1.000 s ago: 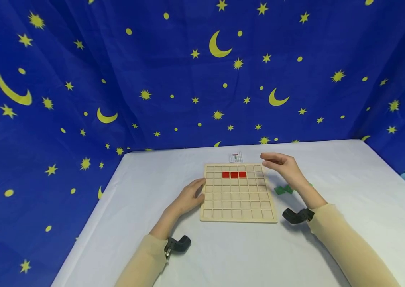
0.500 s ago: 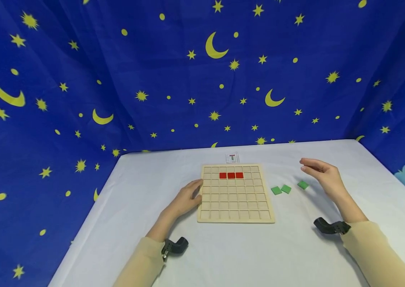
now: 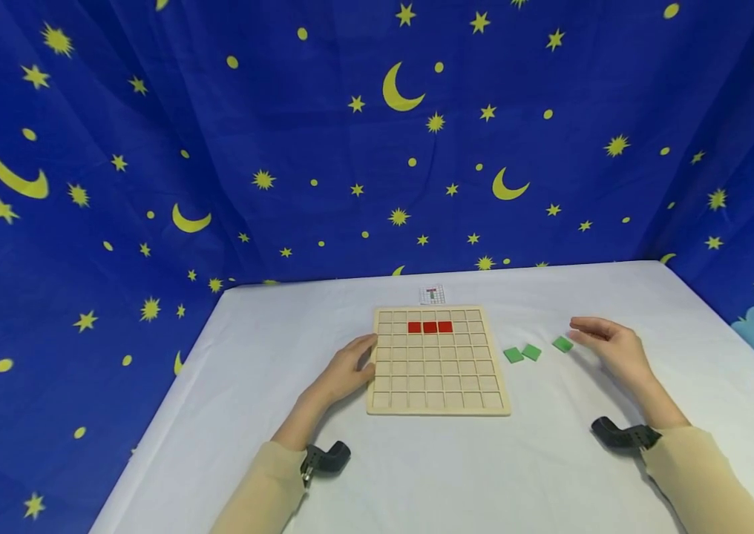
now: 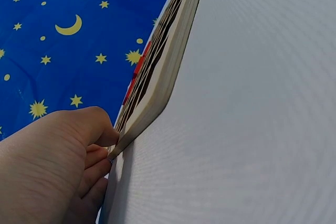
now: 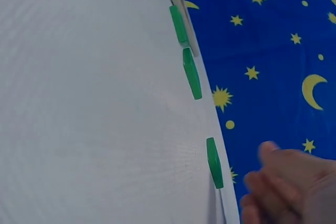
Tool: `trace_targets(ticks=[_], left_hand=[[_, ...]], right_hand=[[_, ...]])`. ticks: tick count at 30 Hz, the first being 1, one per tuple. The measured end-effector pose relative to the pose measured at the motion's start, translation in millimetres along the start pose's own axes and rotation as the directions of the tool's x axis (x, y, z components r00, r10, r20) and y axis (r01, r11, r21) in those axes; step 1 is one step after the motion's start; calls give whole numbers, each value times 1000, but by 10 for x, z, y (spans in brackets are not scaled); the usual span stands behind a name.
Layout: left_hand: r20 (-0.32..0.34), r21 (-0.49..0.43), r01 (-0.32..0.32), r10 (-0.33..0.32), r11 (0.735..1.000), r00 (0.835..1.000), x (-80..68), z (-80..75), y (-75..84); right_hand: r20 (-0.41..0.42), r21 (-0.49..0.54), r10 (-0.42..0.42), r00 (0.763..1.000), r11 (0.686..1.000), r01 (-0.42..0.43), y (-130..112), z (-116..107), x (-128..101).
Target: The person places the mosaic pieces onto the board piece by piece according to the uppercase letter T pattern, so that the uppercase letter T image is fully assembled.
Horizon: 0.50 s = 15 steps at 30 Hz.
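Blue cloth backdrop point(image 3: 323, 89), yellow moons and stars; smooth white-covered table point(image 3: 444, 482). Flat wooden grid board point(image 3: 434, 368), centred, with three square red tiles point(image 3: 430, 327) in a row; left hand point(image 3: 342, 373), fingers relaxed, touching its left edge. Right hand point(image 3: 619, 354), loosely curved, unclosed, near the rightmost of three green tiles point(image 3: 531, 352).

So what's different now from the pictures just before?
The right hand moved right, away from the board's far right corner, then lower, and is now beside the rightmost green square. I can't see it pick up or let go of anything. The left hand stayed at the board's left edge, and the three red squares stayed put.
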<state>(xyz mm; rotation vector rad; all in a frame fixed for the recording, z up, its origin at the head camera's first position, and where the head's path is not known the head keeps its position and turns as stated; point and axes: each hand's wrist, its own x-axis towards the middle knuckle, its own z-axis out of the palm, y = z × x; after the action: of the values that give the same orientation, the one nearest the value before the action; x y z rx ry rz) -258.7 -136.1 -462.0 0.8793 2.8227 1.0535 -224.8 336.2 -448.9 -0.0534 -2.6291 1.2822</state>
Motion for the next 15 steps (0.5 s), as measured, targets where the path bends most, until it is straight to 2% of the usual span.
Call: trace_targets(ticks=[2, 4, 15], left_hand=[[0, 0, 0, 0, 1000, 1000, 3, -4, 8], [-2, -2, -4, 4, 1000, 1000, -2, -4, 12], [-3, 2, -13, 13, 1000, 1000, -13, -15, 28]], right_hand=[[-5, -85, 0, 1000, 996, -1, 38, 22, -10], [-6, -122, -8, 1000, 993, 7, 67, 46, -23], [-6, -170, -141, 990, 976, 138, 122, 139, -51]])
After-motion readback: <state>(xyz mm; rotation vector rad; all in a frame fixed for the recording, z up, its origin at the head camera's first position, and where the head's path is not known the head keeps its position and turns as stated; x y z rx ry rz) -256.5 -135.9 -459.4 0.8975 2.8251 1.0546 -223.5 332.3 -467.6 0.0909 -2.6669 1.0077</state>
